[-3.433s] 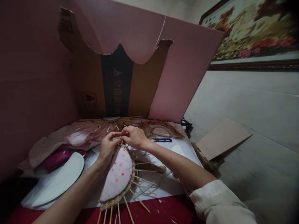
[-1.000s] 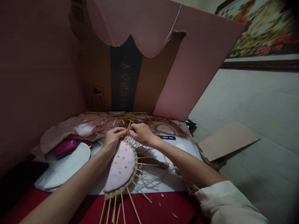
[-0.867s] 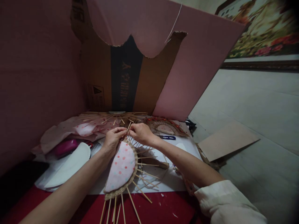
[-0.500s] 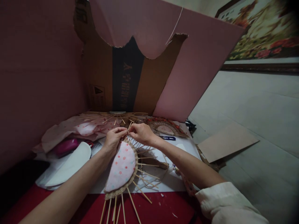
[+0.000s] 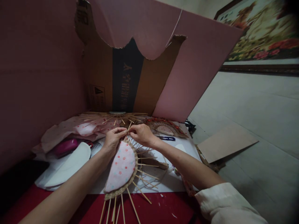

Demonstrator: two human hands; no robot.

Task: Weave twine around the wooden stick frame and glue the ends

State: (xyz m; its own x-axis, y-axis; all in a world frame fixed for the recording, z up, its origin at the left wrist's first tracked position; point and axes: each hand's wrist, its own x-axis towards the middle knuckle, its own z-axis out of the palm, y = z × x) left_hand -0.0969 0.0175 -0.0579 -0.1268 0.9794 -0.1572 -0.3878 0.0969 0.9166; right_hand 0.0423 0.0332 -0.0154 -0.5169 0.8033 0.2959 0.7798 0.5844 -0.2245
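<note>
A half-round woven piece (image 5: pixel 121 166) with pink dotted cloth in its middle lies on white paper, thin wooden spokes sticking out all round its rattan rim. My left hand (image 5: pixel 113 139) grips the far tip of the piece, fingers curled on the rim. My right hand (image 5: pixel 141 133) meets it there, fingers pinched on a thin spoke or strand at the same tip. Both hands touch the weave.
A finished woven fan piece (image 5: pixel 166 127) and a spoked one (image 5: pixel 114 115) lie at the back. Pink cloth (image 5: pixel 77 129), a magenta tool (image 5: pixel 64 147), a white half-round card (image 5: pixel 70 165) sit left. Blue snips (image 5: pixel 168 138) lie right. A cardboard screen (image 5: pixel 130 71) stands behind.
Both hands stay pinched at the far tip of the woven piece with only small finger shifts. The view has shifted slightly.
</note>
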